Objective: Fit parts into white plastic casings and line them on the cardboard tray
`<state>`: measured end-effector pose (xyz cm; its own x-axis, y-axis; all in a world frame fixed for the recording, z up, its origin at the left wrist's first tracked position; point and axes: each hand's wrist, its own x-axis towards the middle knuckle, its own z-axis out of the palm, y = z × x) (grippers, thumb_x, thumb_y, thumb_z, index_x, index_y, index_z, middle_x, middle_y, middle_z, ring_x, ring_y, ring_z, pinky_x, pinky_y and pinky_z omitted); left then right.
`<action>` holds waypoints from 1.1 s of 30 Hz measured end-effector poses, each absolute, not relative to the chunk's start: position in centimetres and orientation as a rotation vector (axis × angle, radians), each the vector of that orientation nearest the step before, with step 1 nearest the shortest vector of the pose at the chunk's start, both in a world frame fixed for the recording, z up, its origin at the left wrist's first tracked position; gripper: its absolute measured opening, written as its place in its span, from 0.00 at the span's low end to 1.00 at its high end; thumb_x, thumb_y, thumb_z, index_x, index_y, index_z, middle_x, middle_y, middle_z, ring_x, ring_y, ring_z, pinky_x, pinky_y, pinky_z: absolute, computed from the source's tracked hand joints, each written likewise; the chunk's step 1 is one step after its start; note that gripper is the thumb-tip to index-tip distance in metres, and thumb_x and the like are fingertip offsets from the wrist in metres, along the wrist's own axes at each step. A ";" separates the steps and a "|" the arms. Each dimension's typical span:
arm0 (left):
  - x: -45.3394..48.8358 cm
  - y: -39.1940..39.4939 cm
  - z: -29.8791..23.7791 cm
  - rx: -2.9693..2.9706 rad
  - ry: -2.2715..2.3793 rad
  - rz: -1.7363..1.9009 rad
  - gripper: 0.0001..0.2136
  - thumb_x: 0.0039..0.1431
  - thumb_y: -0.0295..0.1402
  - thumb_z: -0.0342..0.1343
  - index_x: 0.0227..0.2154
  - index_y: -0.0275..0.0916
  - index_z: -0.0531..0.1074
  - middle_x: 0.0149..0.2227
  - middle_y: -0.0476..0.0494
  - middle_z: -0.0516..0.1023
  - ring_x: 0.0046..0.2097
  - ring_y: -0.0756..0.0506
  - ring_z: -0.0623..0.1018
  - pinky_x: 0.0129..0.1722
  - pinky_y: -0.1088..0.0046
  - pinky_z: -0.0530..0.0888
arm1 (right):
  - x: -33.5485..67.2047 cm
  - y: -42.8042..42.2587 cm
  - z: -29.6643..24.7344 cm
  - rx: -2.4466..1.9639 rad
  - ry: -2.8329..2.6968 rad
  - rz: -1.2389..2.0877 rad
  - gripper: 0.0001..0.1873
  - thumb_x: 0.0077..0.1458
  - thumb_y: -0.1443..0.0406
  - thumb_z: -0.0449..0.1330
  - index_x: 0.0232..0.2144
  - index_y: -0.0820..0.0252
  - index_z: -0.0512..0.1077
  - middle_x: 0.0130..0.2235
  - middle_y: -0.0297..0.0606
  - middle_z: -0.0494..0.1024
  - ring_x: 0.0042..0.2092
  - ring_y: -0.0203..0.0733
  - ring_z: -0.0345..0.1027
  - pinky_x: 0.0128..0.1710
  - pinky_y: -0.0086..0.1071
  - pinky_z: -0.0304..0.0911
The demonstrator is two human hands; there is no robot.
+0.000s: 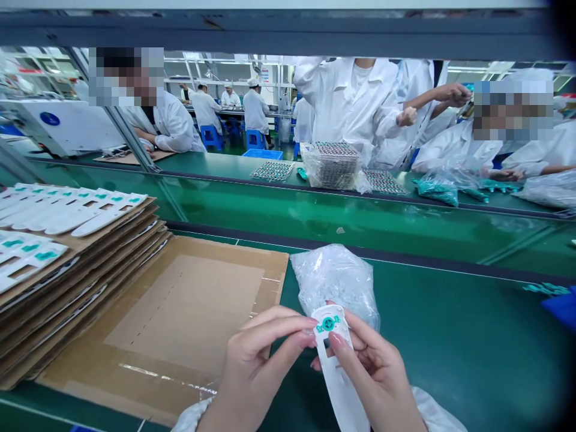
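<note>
Both my hands hold one long white plastic shell [338, 372] with a teal rubber button pad [328, 324] seated near its top end. My left hand [256, 375] pinches the shell's upper left edge with its fingertips. My right hand [375, 375] grips the shell from the right, thumb pressed just below the teal pad. Just behind the shell lies a clear plastic bag [337, 279] of small pale parts on the green table.
A flat cardboard sheet [180, 318] lies left of my hands. Further left, stacked cardboard layers carry rows of white shells [67, 207]. Beyond a green conveyor belt [315, 210], people in white coats work beside trays of parts [330, 162] and bags of teal pieces [436, 189].
</note>
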<state>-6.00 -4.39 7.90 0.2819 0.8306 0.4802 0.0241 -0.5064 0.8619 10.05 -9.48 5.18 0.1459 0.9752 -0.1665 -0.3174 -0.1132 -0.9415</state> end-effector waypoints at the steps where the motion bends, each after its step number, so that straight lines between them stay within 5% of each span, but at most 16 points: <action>1: -6.1 -4.5 7.8 1.888 0.789 1.332 0.13 0.65 0.22 0.58 0.43 0.47 0.81 0.37 0.51 0.82 0.37 0.53 0.82 0.39 0.84 0.79 | 9.9 -9.5 5.1 -1.148 -0.799 1.306 0.22 0.59 0.52 0.68 0.52 0.51 0.78 0.36 0.36 0.88 0.31 0.39 0.82 0.31 0.26 0.76; 7: -5.9 -4.9 6.9 2.331 0.824 1.348 0.17 0.68 0.18 0.50 0.56 0.35 0.72 0.44 0.42 0.77 0.41 0.53 0.78 0.39 0.82 0.78 | 9.5 -9.7 4.1 -1.211 -1.004 1.104 0.22 0.64 0.55 0.63 0.58 0.51 0.75 0.36 0.34 0.86 0.34 0.39 0.81 0.35 0.26 0.76; 14: -5.5 -4.9 6.1 2.539 0.914 1.483 0.11 0.64 0.18 0.56 0.46 0.34 0.75 0.43 0.42 0.80 0.46 0.47 0.78 0.48 0.70 0.77 | 9.5 -9.8 3.2 -1.237 -1.218 0.900 0.21 0.67 0.60 0.59 0.61 0.48 0.72 0.37 0.30 0.86 0.32 0.34 0.77 0.32 0.20 0.73; 18: -5.3 -4.9 5.7 2.549 1.095 1.473 0.10 0.65 0.20 0.55 0.46 0.37 0.76 0.47 0.39 0.77 0.46 0.47 0.79 0.41 0.73 0.78 | 9.3 -9.9 3.2 -1.218 -1.244 0.877 0.21 0.67 0.60 0.58 0.61 0.47 0.72 0.35 0.30 0.86 0.32 0.36 0.79 0.33 0.22 0.75; 26: -5.3 -5.2 5.5 2.796 1.095 1.411 0.11 0.68 0.22 0.51 0.48 0.33 0.75 0.45 0.35 0.82 0.45 0.43 0.84 0.44 0.71 0.81 | 9.2 -10.1 3.2 -1.290 -1.199 0.985 0.24 0.68 0.56 0.57 0.63 0.52 0.71 0.29 0.30 0.79 0.31 0.35 0.74 0.35 0.23 0.73; 29: -5.4 -5.2 6.0 2.554 1.077 1.399 0.11 0.66 0.22 0.53 0.46 0.38 0.77 0.46 0.39 0.82 0.45 0.44 0.84 0.46 0.73 0.82 | 9.3 -10.3 3.1 -1.346 -1.222 0.985 0.25 0.68 0.55 0.56 0.63 0.56 0.71 0.27 0.31 0.77 0.28 0.37 0.72 0.30 0.25 0.71; 33: -5.4 -4.7 6.7 1.817 1.028 1.254 0.05 0.63 0.29 0.60 0.40 0.44 0.79 0.44 0.46 0.80 0.38 0.48 0.84 0.30 0.80 0.82 | 9.3 -10.6 2.6 -1.369 -1.329 0.863 0.24 0.67 0.59 0.56 0.63 0.49 0.71 0.27 0.29 0.79 0.26 0.36 0.71 0.27 0.25 0.67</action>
